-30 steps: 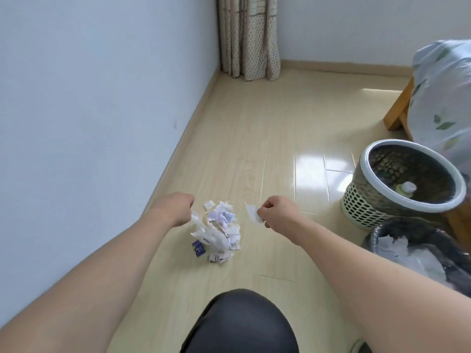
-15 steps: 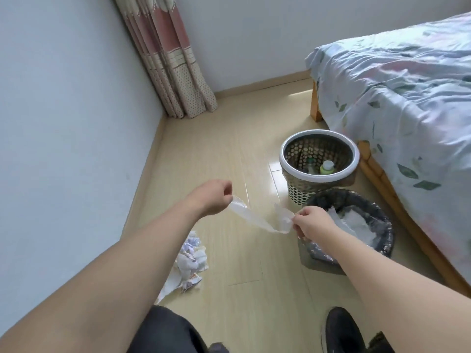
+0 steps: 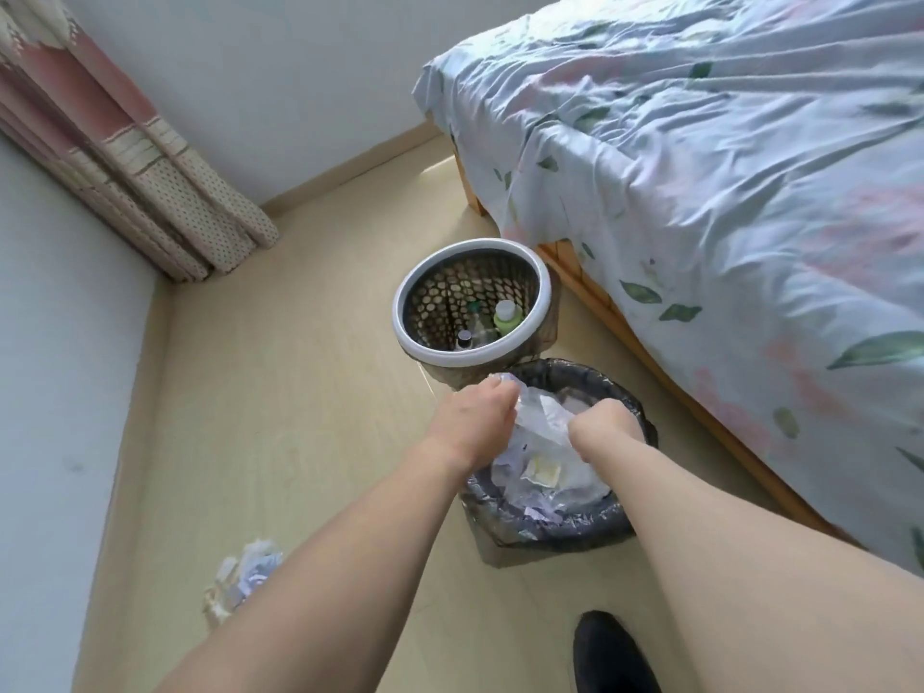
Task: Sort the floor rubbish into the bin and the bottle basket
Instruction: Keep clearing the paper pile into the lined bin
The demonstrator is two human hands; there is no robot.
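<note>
Both hands, the left hand (image 3: 475,417) and right hand (image 3: 607,425), have swung from mid-air to over the bin (image 3: 540,535), fingers still pinching the clear plastic scrap (image 3: 537,417), ready to drop, while the paper pile (image 3: 250,575) waits on the floor.

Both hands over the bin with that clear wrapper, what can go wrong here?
1. The bin already looks heaped with paper and plastic, so the light clear wrapper that the left hand and right hand grip may slide off the pile onto the floor.
2. The bottle basket stands right against the bin; a loose drop could land the wrapper among the bottles.
3. The paper pile by the wall is easy to miss.
</note>
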